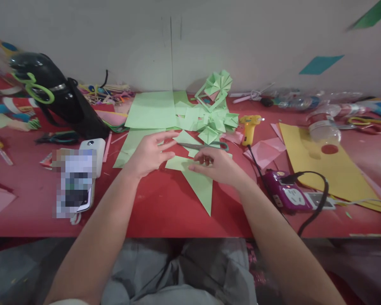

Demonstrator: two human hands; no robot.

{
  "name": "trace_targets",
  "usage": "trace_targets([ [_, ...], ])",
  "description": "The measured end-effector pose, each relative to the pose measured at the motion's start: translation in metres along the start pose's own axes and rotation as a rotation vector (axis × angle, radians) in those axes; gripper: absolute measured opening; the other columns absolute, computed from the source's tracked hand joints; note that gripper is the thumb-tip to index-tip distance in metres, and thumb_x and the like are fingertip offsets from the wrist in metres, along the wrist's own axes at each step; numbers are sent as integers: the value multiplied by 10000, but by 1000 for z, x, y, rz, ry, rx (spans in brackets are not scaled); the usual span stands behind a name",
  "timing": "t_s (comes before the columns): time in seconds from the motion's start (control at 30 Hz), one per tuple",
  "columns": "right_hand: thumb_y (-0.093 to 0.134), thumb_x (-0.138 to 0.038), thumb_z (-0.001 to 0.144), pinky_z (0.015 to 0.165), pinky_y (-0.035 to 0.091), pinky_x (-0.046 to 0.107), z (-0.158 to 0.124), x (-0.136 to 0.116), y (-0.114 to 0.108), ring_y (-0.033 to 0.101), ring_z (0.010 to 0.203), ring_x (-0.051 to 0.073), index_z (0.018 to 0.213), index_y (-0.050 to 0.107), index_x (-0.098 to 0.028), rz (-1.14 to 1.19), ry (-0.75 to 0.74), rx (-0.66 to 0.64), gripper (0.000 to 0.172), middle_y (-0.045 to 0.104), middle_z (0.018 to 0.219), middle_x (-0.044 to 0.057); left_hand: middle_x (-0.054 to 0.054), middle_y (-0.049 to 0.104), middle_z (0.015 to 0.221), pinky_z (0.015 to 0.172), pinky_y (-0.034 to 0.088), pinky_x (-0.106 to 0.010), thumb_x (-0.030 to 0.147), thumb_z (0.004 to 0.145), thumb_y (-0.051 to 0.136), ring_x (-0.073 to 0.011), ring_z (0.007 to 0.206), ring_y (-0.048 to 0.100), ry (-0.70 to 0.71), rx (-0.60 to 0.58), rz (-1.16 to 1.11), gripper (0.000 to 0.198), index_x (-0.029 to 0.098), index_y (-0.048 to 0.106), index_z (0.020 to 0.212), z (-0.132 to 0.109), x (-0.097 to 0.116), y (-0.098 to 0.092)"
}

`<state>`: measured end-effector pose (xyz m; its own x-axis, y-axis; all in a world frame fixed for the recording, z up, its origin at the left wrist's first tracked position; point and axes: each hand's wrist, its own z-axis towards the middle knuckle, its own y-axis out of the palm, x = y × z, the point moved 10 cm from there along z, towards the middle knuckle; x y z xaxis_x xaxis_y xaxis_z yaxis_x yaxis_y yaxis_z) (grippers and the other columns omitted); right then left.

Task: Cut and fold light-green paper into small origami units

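Note:
Pale green paper (200,190) with a pointed lower corner lies at the middle of the red table, close to its front. My right hand (217,166) is over its upper part, fingers curled and thumb along the paper's edge, gripping it. To the left, my left hand (152,154) is held with fingers stretched out and apart, nothing visible in it. Scissors (206,146) with a grey-green handle lie just beyond both hands, partly over a small green paper scrap (184,138). Behind them sit folded green paper pieces (209,123) and a pleated green rosette (220,84).
Green sheets (150,110) lie at the back. On the right are a yellow glue gun (251,129), a purple power strip (287,192) with cables, yellow paper (333,169) and a plastic bottle (324,131). A black bottle (63,97) and a phone (79,186) are left.

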<state>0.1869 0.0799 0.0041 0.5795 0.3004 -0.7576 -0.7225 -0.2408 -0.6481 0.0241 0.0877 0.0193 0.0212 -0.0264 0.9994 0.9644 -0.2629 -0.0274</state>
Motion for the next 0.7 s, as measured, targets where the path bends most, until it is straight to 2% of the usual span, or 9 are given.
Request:
trace_targets([
  [0.1, 767, -545, 727, 664, 431, 321, -2, 8, 5, 584, 812, 198, 911, 662, -195, -219, 38, -42, 409, 641, 970, 60, -108, 503, 1499, 962, 571, -480, 143, 746, 751, -366, 1317, 537, -64, 35, 236, 483, 225, 671, 1216, 2, -11, -12],
  [0.23, 747, -552, 751, 778, 441, 358, 1, 13, 11, 576, 959, 254, 983, 644, -180, -320, 69, -12, 450, 604, 1052, 93, -106, 601, 1404, 950, 581, -425, 162, 804, 708, -327, 1286, 575, -90, 32, 420, 441, 228, 668, 1239, 5, -20, -15],
  [0.4, 747, -406, 787, 855, 420, 384, 8, 15, 15, 541, 1032, 282, 913, 619, -174, -357, 84, 33, 292, 608, 1037, 101, -102, 656, 1333, 931, 577, -379, 158, 855, 648, -279, 1232, 623, -114, -15, 504, 421, 218, 652, 1272, 6, -34, -7],
  [0.5, 761, -348, 755, 823, 417, 375, 7, 15, 15, 545, 979, 260, 868, 582, -188, -318, 100, 33, 265, 611, 996, 81, -83, 655, 1338, 928, 575, -382, 176, 859, 645, -269, 1209, 638, -101, -37, 549, 409, 229, 660, 1264, 6, -37, -3],
  [0.6, 745, -344, 741, 673, 406, 311, 4, 19, 15, 545, 787, 188, 856, 526, -212, -151, 154, -5, 280, 611, 884, 26, -68, 672, 1316, 972, 553, -375, 201, 849, 665, -249, 1185, 652, -62, -46, 553, 370, 227, 688, 1218, 7, -32, -1],
  [0.7, 762, -393, 713, 549, 341, 260, 1, 19, 14, 486, 632, 133, 922, 523, -231, 7, 170, -46, 356, 585, 787, -24, -57, 725, 1213, 980, 542, -368, 248, 833, 689, -243, 1135, 674, -28, -44, 556, 259, 222, 742, 1085, 8, -24, -3],
])
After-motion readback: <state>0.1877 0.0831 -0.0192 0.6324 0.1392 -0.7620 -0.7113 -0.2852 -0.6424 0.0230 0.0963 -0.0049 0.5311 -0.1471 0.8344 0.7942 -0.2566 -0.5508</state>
